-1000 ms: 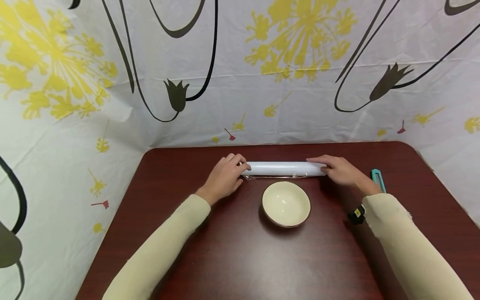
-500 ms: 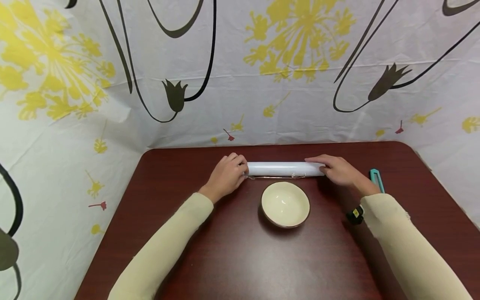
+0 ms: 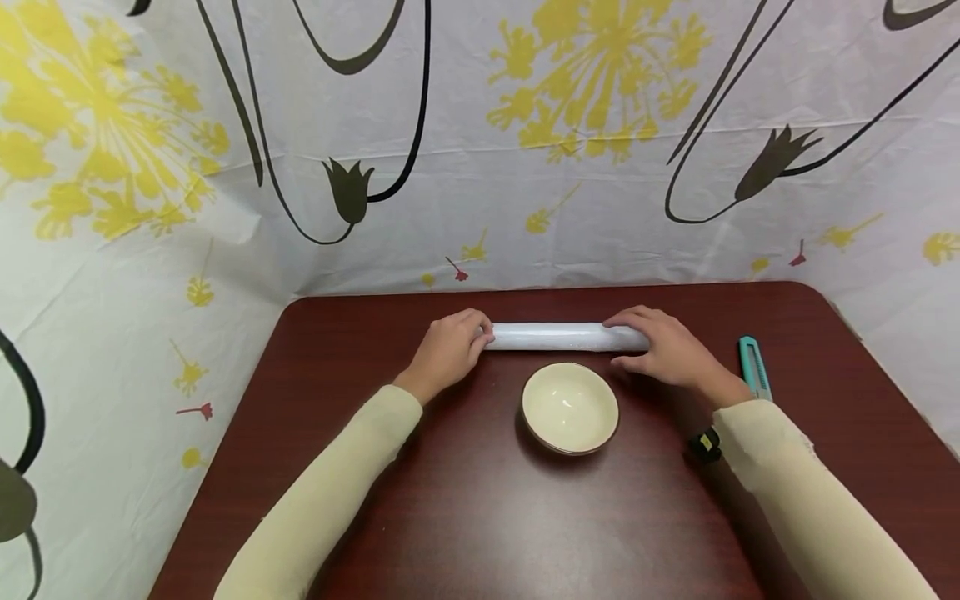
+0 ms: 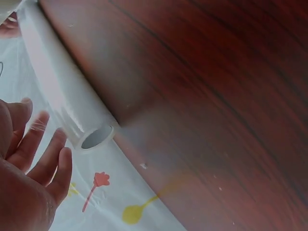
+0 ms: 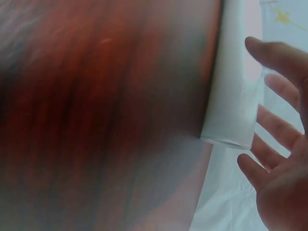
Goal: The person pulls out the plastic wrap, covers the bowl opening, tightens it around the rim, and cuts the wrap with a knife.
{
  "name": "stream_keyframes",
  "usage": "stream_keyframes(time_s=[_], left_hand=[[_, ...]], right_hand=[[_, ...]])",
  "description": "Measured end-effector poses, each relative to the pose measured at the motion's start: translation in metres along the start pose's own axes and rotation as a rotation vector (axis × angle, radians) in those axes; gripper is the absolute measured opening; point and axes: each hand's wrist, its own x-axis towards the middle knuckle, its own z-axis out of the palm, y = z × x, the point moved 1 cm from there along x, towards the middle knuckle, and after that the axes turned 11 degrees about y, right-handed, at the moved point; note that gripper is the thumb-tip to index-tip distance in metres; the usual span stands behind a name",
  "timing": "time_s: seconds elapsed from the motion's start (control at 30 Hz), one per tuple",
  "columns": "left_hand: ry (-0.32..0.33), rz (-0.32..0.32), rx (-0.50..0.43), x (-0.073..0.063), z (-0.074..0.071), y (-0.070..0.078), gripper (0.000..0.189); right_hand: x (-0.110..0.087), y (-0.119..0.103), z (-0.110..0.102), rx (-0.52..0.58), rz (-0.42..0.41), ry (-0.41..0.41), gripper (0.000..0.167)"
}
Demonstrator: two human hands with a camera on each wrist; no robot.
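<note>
A white roll of plastic wrap [image 3: 551, 337] lies crosswise near the far side of the table, its hollow core visible in the left wrist view. My left hand [image 3: 444, 350] is at its left end, fingers bent loosely beside it [image 4: 36, 163]; a small shiny bit of film seems to lie on one finger. At the right end, my right hand [image 3: 670, 346] has thumb and fingers spread around the roll, and the right wrist view shows the thumb across it [image 5: 281, 125]. A cream bowl [image 3: 571, 408] stands just in front of the roll.
A teal box cutter [image 3: 754, 367] lies to the right of my right hand. Partly under the right sleeve sits a small black and yellow object [image 3: 705, 446]. Behind the dark red table [image 3: 480, 517] hangs a flowered white cloth [image 3: 465, 167].
The loose film edge along the roll's front is no longer visible. My right hand has shifted slightly left, its thumb now spread away toward the bowl. The left fingers have moved slightly.
</note>
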Motion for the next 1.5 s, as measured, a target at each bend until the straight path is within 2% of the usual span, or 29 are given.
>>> stream_keyframes(time_s=[0.2,0.53,0.77,1.0,1.2,1.4,1.5], left_hand=[[0.03,-0.093,-0.041,0.003,-0.002,0.003,0.008],[-0.004,-0.262,-0.142,0.006,-0.012,0.007,0.012],[-0.016,-0.295,-0.169,0.008,-0.016,0.009,0.014],[-0.006,-0.313,-0.193,0.009,-0.019,0.01,0.016],[-0.024,-0.348,-0.209,0.012,-0.023,0.008,0.016],[-0.021,-0.348,-0.21,0.015,-0.026,0.006,0.014],[-0.016,-0.351,-0.244,0.018,-0.027,0.006,0.011]], right_hand=[[-0.002,-0.002,0.007,-0.065,-0.029,0.064,0.049],[-0.004,-0.005,0.007,-0.1,-0.062,0.126,0.032],[-0.006,-0.004,0.004,-0.099,-0.091,0.149,0.024],[-0.001,-0.007,-0.007,-0.05,-0.092,0.159,0.022],[0.007,-0.01,-0.017,-0.054,-0.055,0.102,0.017],[0.014,-0.016,-0.028,-0.053,-0.007,0.076,0.013],[0.016,-0.019,-0.032,-0.05,0.015,0.067,0.013]])
